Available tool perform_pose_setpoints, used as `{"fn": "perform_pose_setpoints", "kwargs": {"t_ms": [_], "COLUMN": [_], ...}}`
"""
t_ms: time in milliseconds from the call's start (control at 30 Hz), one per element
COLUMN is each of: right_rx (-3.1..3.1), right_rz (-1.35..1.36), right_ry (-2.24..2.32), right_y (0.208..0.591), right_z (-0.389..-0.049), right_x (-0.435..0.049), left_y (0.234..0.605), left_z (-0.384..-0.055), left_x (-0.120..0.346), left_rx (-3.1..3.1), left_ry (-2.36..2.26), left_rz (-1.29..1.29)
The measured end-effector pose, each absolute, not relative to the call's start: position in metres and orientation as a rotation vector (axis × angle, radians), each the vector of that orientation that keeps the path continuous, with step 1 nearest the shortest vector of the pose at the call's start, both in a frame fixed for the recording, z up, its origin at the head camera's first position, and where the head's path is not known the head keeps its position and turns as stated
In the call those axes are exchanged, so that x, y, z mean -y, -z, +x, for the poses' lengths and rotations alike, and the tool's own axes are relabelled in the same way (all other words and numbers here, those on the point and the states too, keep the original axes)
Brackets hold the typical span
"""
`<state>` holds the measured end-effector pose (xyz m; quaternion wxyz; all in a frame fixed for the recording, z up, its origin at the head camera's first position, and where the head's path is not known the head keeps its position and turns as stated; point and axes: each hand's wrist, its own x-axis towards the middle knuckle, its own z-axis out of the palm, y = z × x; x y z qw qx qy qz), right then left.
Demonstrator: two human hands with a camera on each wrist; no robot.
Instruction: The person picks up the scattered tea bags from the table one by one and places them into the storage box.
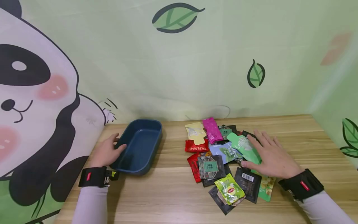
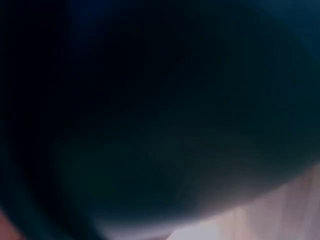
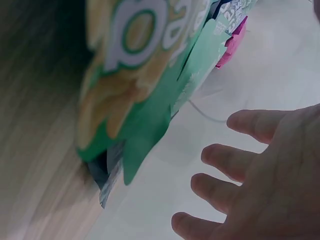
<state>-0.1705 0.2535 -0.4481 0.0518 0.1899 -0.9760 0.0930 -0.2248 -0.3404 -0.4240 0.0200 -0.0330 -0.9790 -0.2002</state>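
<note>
A deep blue plastic bin (image 1: 139, 149) stands on the left of the table. My left hand (image 1: 104, 152) grips its left rim, thumb over the inside and fingers along the outer side. The left wrist view is mostly filled by a dark, blurred surface. On the right, my right hand (image 1: 272, 155) is spread over the edge of a pile of sachets, fingers straight and holding nothing. Nearest to it are a light green sachet (image 1: 246, 146) and a green-and-yellow sachet (image 1: 267, 186). In the right wrist view its fingers (image 3: 225, 160) stand apart from the packets.
The pile also has a magenta packet (image 1: 212, 130), a cream sachet (image 1: 195, 131), a red packet (image 1: 196, 146), a blue sachet (image 1: 225, 152), a lime-green tea sachet (image 1: 230, 189) and several black sachets (image 1: 248, 183). Behind the wooden table (image 1: 165, 199) hangs a printed cloth (image 1: 195, 71).
</note>
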Motion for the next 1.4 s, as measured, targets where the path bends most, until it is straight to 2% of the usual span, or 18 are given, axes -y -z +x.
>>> {"fn": "perform_pose_setpoints", "kwargs": {"t_ms": [467, 733, 1400], "right_rx": [2.917, 2.935, 3.058], "right_rz": [0.658, 0.596, 0.546], "right_ry": [-0.298, -0.373, -0.337], "right_y": [0.458, 0.458, 0.452], "right_z": [-0.177, -0.181, -0.197], "right_x": [-0.255, -0.254, -0.246], "left_y": [0.432, 0.429, 0.436], "left_z": [-0.228, -0.223, -0.173], "left_x": [0.345, 0.333, 0.267], "left_rx": [3.001, 3.041, 2.949], "left_ry": [0.656, 0.804, 1.350], "left_rz": [-0.139, -0.187, -0.132]}}
